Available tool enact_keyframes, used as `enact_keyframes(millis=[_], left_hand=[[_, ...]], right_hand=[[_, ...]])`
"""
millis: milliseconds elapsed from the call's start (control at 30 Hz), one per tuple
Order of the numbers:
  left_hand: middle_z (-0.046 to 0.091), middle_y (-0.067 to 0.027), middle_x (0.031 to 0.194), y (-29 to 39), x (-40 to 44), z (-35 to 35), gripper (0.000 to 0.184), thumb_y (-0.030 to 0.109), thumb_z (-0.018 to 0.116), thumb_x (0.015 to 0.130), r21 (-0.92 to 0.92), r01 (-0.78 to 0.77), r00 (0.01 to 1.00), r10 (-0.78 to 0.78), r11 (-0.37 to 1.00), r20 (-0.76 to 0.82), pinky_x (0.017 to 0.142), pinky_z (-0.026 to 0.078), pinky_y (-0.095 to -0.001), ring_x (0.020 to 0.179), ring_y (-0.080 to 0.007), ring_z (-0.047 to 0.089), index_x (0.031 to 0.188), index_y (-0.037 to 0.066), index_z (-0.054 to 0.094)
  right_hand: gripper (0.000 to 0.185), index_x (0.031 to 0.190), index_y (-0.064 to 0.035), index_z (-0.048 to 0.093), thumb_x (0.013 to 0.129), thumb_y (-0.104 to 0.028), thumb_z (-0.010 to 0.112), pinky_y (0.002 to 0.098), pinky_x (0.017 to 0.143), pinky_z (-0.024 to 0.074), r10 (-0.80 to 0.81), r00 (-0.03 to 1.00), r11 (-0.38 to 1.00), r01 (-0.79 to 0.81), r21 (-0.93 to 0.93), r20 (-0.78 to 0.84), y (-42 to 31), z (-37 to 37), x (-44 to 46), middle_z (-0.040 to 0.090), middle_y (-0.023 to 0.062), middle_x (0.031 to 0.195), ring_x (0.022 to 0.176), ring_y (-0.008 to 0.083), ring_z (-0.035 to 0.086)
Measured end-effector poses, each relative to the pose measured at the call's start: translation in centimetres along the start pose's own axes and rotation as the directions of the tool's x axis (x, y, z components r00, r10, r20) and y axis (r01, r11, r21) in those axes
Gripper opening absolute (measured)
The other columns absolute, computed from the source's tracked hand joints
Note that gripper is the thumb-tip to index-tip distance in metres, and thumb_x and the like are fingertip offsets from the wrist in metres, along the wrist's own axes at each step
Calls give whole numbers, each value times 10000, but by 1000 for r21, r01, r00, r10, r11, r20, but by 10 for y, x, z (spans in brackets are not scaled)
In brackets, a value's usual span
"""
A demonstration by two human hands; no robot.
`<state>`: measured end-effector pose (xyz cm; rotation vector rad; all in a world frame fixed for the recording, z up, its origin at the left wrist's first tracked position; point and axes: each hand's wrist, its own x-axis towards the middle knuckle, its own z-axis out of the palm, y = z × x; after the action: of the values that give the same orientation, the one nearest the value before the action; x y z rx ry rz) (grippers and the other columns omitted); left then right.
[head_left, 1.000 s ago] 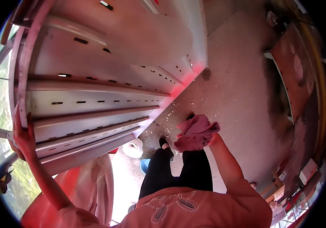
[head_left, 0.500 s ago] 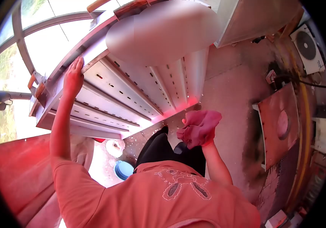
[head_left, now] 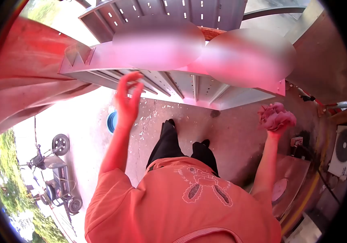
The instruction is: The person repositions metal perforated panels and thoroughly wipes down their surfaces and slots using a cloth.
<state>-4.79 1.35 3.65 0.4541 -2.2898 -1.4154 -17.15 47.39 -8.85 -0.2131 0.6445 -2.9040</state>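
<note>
My left hand (head_left: 128, 99) is raised in front of a large slotted metal panel (head_left: 173, 87), fingers apart and slightly curled, with nothing in them. I cannot tell whether its fingertips touch the panel's near edge. Out to the right, my right hand (head_left: 274, 133) grips a crumpled pink cloth (head_left: 278, 116), which hides most of the fingers. Long ribs and rows of slots run along the panel's face. Two blurred patches cover much of its upper edge.
Behind stands another grey slotted panel (head_left: 177, 12). A blue basin (head_left: 112, 122) sits on the littered floor. Red sheeting (head_left: 32, 56) hangs at left, beyond it a parked scooter (head_left: 58, 178). At right are a board with a round hole (head_left: 293, 178) and a fan unit (head_left: 341, 150).
My left hand has come off the panel's upper edge. My right hand has swung outward with the cloth. The view has turned, so the panel now lies across the front.
</note>
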Motion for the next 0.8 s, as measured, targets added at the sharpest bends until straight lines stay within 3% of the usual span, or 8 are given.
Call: enact_keyframes(millis=[33, 67, 100, 167, 267, 433, 767, 800], left_hand=[[589, -148, 1234, 0, -16, 21, 431, 187, 588, 959, -229, 256, 921, -165, 939, 354, 964, 476, -395, 1173, -246, 567, 1341, 17, 479], [529, -168, 1342, 6, -27, 57, 567, 343, 540, 991, -475, 517, 775, -154, 713, 613, 1006, 452, -430, 1223, -277, 539, 1433, 33, 366], [444, -183, 1438, 11, -46, 82, 675, 446, 495, 993, -579, 608, 744, -135, 543, 654, 1050, 412, -455, 1279, -310, 495, 1488, 48, 266], [428, -161, 1452, 39, -33, 135, 561, 410, 429, 1027, -740, 611, 791, -243, 280, 562, 1097, 369, -484, 1314, -338, 458, 1445, 46, 345], [447, -144, 1433, 56, -34, 156, 497, 365, 413, 1040, -809, 578, 797, -286, 107, 532, 1118, 354, -508, 1308, -328, 462, 1409, 35, 382], [511, -136, 1344, 47, -98, 126, 393, 277, 444, 1042, -758, 608, 776, -378, 236, 505, 1071, 432, -451, 1245, -282, 525, 1342, 24, 424], [656, -149, 1083, -24, -138, -12, 379, 330, 483, 1026, -730, 654, 744, -344, 200, 573, 849, 571, -372, 933, -247, 681, 1196, -8, 498], [669, -151, 1047, 37, -183, -4, 378, 334, 489, 1024, -733, 641, 761, -308, 226, 571, 815, 582, -358, 888, -241, 693, 1168, -15, 508]], right_hand=[[295, 1041, -93, 573, 951, -363, 495, 499, 803, 465, -4, 1000, 1000, 4, -30, -15, -6, 6, 24, 612, 107, 1046, 837, 233, 536], [298, 1045, -93, 573, 946, -365, 502, 496, 805, 465, -4, 1000, 998, 3, -67, -19, -10, 15, 46, 611, 106, 1045, 840, 233, 537], [302, 1048, -93, 574, 941, -367, 508, 493, 807, 464, -7, 1000, 994, 6, -109, -11, -11, 28, 59, 611, 104, 1045, 844, 233, 538], [311, 1055, -92, 574, 930, -372, 521, 488, 812, 463, 16, 1000, 982, -15, -190, 1, -12, 50, 94, 610, 100, 1044, 852, 234, 540], [326, 1065, -91, 575, 914, -378, 541, 479, 819, 462, 88, 996, 956, -78, -283, 25, -5, 74, 114, 609, 95, 1043, 864, 235, 543], [356, 1081, -90, 577, 888, -390, 573, 465, 831, 459, 146, 988, 925, -116, -361, 55, 10, 89, 31, 608, 87, 1041, 883, 237, 547], [432, 1115, -88, 580, 836, -412, 638, 436, 855, 455, 130, 991, 889, -109, -445, 18, 104, 141, -117, 604, 70, 1037, 922, 240, 556], [440, 1118, -87, 580, 830, -414, 644, 433, 857, 454, 102, 994, 890, -79, -449, 27, 53, 153, -160, 604, 68, 1036, 926, 241, 557]])
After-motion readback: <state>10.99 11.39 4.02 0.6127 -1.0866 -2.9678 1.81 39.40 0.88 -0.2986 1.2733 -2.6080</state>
